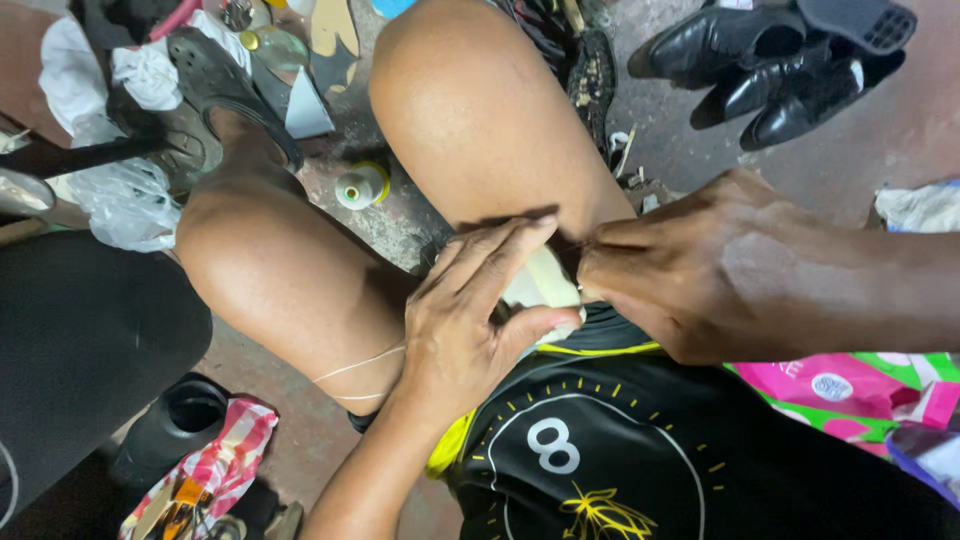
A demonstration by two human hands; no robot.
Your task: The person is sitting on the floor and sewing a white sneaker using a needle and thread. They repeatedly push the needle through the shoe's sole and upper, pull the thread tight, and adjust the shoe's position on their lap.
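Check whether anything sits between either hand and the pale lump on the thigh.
Nothing visible does. The left hand cups the pale lump directly, and the right hand pinches at its upper edge. A thin thread runs across the leg, off to the side.

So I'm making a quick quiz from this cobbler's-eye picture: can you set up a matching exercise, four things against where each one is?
Things:
1. thread spool
2. black dress shoes
3. pale lump
4. black bottle

Places:
A. floor, lower left, beside a striped bag
B. on the thigh, between the left hand and right hand
C. floor, top right
D. floor, in the gap between the knees

Pairs: 1-D, 2-C, 3-B, 4-A
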